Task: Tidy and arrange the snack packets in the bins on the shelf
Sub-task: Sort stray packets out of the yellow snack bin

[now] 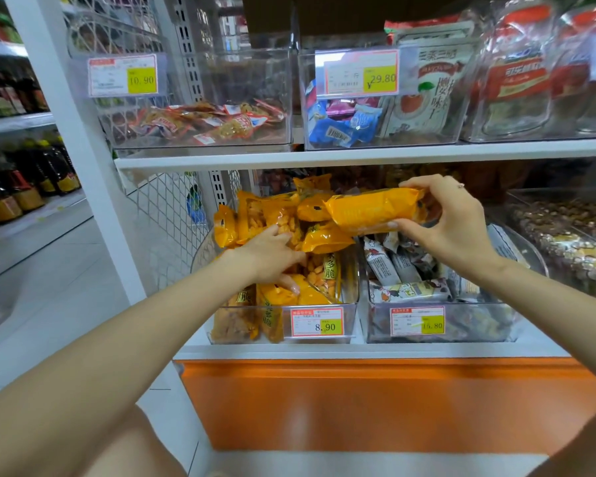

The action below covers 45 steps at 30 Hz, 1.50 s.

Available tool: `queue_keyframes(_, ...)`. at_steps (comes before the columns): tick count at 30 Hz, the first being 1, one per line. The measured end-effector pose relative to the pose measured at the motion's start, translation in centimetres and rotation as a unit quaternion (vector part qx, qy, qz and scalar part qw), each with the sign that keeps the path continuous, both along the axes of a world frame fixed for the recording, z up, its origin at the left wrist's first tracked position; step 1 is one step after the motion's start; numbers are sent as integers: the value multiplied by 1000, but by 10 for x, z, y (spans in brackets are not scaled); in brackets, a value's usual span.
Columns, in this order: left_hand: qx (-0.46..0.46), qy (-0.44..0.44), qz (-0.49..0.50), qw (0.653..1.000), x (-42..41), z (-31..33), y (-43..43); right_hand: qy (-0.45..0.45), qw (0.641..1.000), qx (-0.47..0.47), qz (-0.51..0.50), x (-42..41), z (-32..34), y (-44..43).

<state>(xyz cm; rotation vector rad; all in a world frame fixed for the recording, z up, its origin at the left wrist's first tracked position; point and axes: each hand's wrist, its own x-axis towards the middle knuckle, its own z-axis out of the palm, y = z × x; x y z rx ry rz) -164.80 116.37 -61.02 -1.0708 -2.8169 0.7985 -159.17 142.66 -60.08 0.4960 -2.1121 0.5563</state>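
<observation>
A clear bin (pixel 350 318) on the lower shelf, tagged 8.90, is full of yellow-orange snack packets (pixel 252 215). My left hand (pixel 272 256) reaches into it, fingers curled around a bunch of these packets, thumb low on one near the front. My right hand (pixel 451 222) holds one yellow packet (pixel 372 208) lengthwise above the bin, pinched between thumb and fingers. To the right, a second clear bin (pixel 375 325), tagged 15.80, holds grey and white snack packets (pixel 406 290).
The upper shelf (pixel 358 154) carries clear bins of red-orange packets (pixel 203 123) and blue sweets (pixel 338 127), close above my hands. An open tray of nuts (pixel 572 242) lies at the right. An orange panel (pixel 375 401) fronts the shelf base. Dark bottles (pixel 25 184) line an aisle on the left.
</observation>
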Motion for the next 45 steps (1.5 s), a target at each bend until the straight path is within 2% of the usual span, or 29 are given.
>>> queue_keyframes(2,-7,-29,52,998,-2,1,-5,2,1000,1,0,0,0,1)
queue_keyframes(5,90,-121,71,986,-6,-6,-14,4,1000,-1,6,-1,-1,2)
queue_keyframes(7,156,-145,63,975,-10,-11,-18,0,1000,4,9,-2,-1,2)
queue_keyframes(14,339,-109,64,932,-7,-20,-7,-11,1000,16,11,-4,-4,-1)
queue_keyframes(16,411,-123,87,899,-5,-20,-4,-2,999,30,21,-4,-4,-4)
queue_keyframes(20,560,-184,123,799,0,-18,1,-2,999,32,9,-5,-4,-5)
queue_keyframes(26,645,-235,108,719,4,-19,10,-6,1000,28,-11,-6,-3,-4)
queue_keyframes(27,634,-264,106,719,6,-19,13,-9,1000,26,-12,-6,-3,-4)
queue_keyframes(28,605,-288,100,736,7,-18,17,-11,1000,25,-13,-6,-3,-4)
queue_keyframes(31,458,-326,56,825,7,-16,24,-12,1000,25,-12,-5,-3,-4)
queue_keyframes(33,372,-298,14,879,6,-16,26,-13,1000,21,-10,-5,-3,-4)
queue_keyframes(35,345,-203,-19,916,7,-17,26,-11,1000,13,-8,-5,-2,-3)
queue_keyframes(37,351,-120,-28,928,9,-10,20,-9,1000,12,-6,-6,-2,0)
queue_keyframes(39,334,-137,-11,933,7,1,8,-10,1000,13,-6,-6,-1,4)
queue_keyframes(42,208,-247,47,945,1,11,-13,-13,1000,15,-6,-6,-2,6)
queue_keyframes(45,87,-189,62,976,-3,3,-17,-10,1000,18,-6,-5,-2,4)
